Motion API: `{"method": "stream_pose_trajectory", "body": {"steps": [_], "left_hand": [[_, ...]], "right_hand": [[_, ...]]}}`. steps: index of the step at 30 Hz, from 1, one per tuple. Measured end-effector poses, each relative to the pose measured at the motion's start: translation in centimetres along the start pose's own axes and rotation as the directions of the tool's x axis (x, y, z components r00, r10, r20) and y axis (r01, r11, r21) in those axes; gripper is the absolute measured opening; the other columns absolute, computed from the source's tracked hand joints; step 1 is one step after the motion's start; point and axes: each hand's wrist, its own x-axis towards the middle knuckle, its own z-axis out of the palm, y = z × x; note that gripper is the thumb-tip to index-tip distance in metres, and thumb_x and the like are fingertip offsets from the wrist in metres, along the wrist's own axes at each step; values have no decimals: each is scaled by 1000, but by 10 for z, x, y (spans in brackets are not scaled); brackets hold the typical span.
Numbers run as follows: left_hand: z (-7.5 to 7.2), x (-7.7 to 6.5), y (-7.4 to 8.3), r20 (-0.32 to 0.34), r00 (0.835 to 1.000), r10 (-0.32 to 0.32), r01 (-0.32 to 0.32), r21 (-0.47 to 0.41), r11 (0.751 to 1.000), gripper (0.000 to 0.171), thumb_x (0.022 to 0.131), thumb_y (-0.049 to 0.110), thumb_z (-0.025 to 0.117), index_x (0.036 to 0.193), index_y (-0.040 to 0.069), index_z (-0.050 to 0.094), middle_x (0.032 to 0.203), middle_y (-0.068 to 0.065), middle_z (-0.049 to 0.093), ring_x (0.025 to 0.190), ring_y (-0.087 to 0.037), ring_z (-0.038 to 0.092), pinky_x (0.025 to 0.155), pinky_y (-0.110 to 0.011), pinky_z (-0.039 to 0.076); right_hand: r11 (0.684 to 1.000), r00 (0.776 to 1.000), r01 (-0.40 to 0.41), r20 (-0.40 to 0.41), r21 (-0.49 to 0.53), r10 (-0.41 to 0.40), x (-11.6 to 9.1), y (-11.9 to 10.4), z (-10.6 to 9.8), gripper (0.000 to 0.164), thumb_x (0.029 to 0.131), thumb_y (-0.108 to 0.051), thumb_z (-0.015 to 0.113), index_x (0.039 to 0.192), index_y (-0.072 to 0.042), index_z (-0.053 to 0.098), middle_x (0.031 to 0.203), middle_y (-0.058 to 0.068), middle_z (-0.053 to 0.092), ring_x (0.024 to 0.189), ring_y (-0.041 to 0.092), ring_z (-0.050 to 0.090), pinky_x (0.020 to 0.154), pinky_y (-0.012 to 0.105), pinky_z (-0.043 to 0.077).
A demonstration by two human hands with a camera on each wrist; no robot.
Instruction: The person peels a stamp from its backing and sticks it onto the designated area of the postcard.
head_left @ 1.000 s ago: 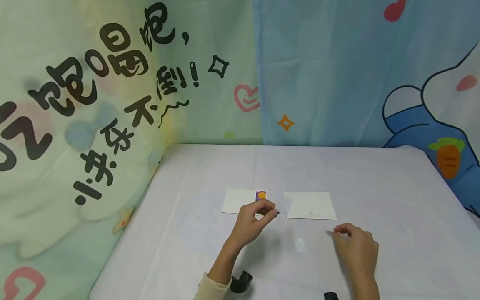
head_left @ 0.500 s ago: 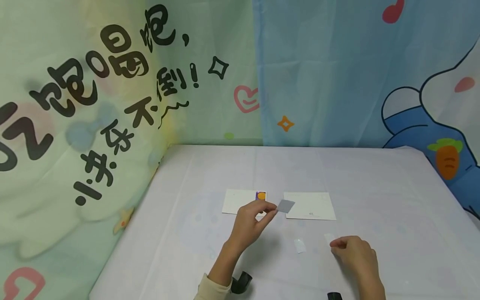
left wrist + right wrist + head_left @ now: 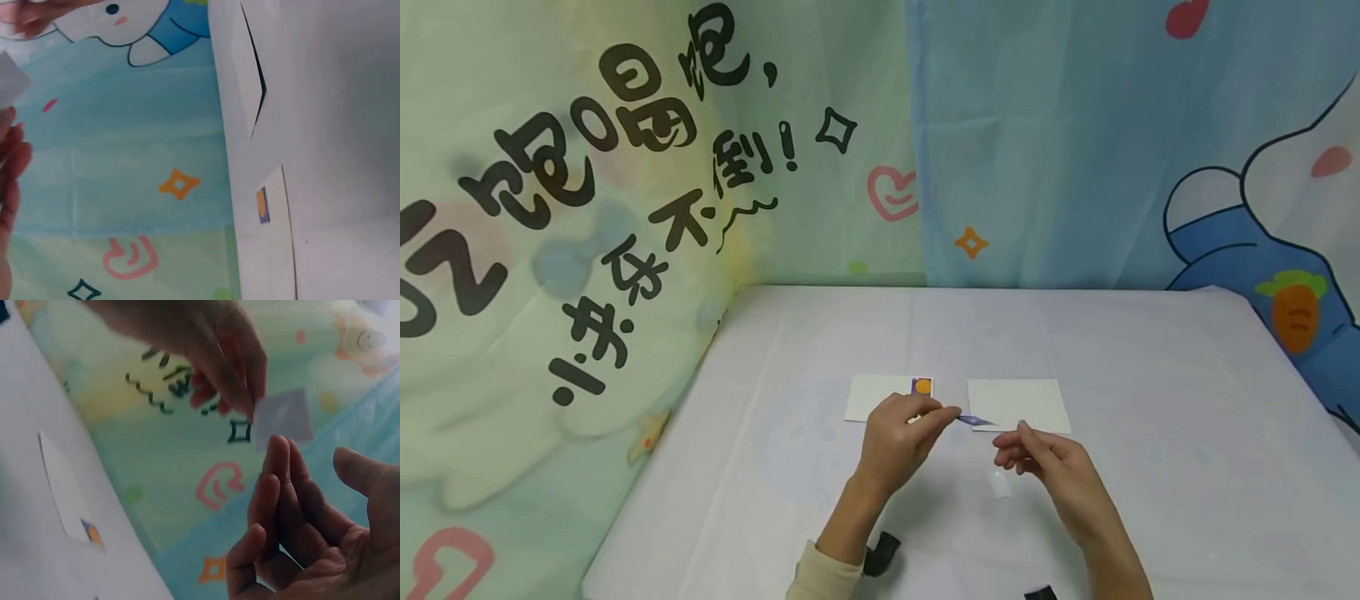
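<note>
My left hand pinches the edge of a small square sticker above the table. In the head view the sticker is nearly edge-on and looks purplish; its pale side faces the right wrist camera. Close by on the right is my right hand, thumb apart from loosely bent fingers, with nothing seen between them. Beneath the sticker lies a white envelope-like card. Another white card, partly hidden by my left hand, bears a purple-and-orange stamp-like sticker at its upper right corner.
A small translucent scrap lies on the white table, just below my right fingers. Black straps show near both wrists. Printed curtains stand behind the table and along its left side.
My right hand has moved up and left, from pinching a thin translucent piece near the table to beside the sticker, its fingers now loosened. The sticker has tilted in my left hand.
</note>
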Motion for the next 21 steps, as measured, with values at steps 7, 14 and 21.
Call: {"method": "stream_pose_trajectory", "body": {"steps": [7, 14, 21], "left_hand": [[-9, 3, -2, -61, 990, 127, -119, 113, 986, 21, 80, 9, 71, 99, 17, 73, 76, 2, 65, 61, -9, 55, 62, -15, 44], [-6, 3, -1, -79, 985, 153, -143, 126, 982, 21, 81, 8, 70, 100, 17, 73, 77, 2, 66, 62, -7, 55, 60, -14, 43], [4, -1, 3, -13, 943, -334, 316, -295, 902, 13, 86, 15, 66, 97, 11, 72, 87, 0, 67, 62, -6, 57, 58, -17, 46]], "right_hand": [[993, 998, 55, 33, 106, -59, -3, -15, 14, 31, 94, -19, 54, 96, 11, 61, 81, 8, 63, 77, 19, 61, 69, 26, 49], [999, 1000, 1, 4, 49, -1, -2, -18, 17, 32, 91, -20, 59, 99, 11, 61, 79, 7, 65, 75, 19, 60, 69, 26, 48], [996, 995, 55, -81, -76, -61, 6, 2, 18, 31, 87, -29, 65, 96, 0, 67, 78, 11, 66, 73, 24, 59, 65, 27, 46]]}}
